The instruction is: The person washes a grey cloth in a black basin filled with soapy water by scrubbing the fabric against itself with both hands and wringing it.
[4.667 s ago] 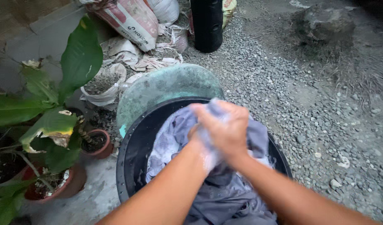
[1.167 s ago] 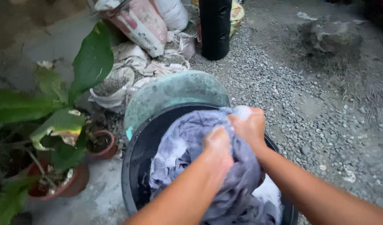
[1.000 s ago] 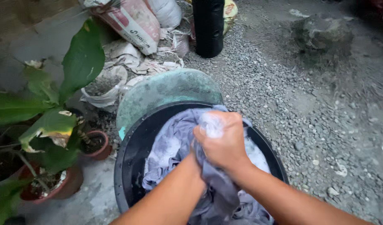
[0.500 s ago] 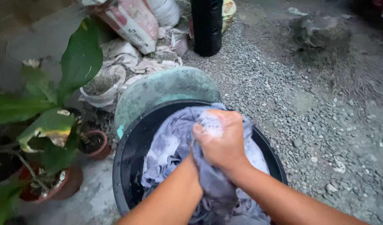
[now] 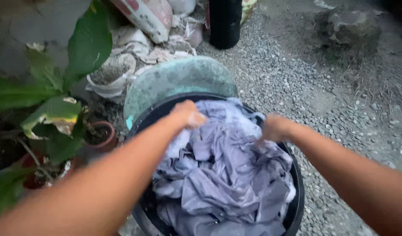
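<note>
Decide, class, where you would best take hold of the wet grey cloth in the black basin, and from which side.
Probably grip the grey cloth by its raised far folds, coming from above: it lies heaped, and the black basin rim blocks the sides.

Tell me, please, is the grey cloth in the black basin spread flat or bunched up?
Bunched up: the grey cloth lies in crumpled folds heaped inside the black basin, filling it to the rim.

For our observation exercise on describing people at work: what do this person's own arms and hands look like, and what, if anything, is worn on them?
Both forearms are bare, with no sleeves showing. The left hand and right hand wear no gloves; no watch, ring or bracelet can be made out, though the picture is blurred. Pale, soapy-looking patches sit on the left hand.
</note>
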